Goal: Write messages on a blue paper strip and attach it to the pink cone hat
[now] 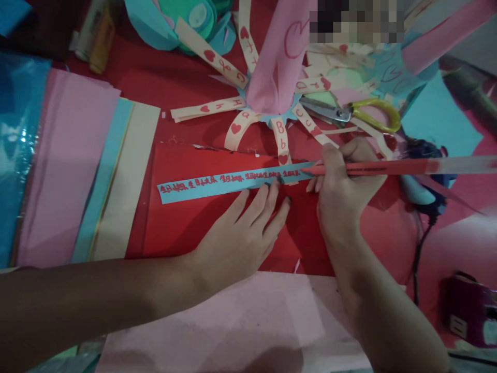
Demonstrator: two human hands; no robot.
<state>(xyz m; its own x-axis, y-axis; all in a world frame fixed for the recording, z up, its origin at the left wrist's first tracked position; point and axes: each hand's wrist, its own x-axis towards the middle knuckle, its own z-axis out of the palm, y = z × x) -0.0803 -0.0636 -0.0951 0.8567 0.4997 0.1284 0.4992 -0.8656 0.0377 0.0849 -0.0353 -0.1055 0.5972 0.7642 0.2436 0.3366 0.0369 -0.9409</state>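
A blue strip (227, 186) lies on the upper part of the red sheet (174, 225), its long axis running left to right, right end slightly higher. The right hand (344, 194) pinches a red pen (396, 167), its tip pointing left at the strip, its tail beyond the sheet's right side. The left hand (248, 230), fingers loosely spread, rests over the sheet, fingertips on the strip.

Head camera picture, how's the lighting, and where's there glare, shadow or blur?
Head view: dim overall, with glare on the blue plastic pack at left; head view: soft shadows on the pale pink sheet below; head view: the red pen blurs at its far end, and writing on the light blue strip is hard to read.
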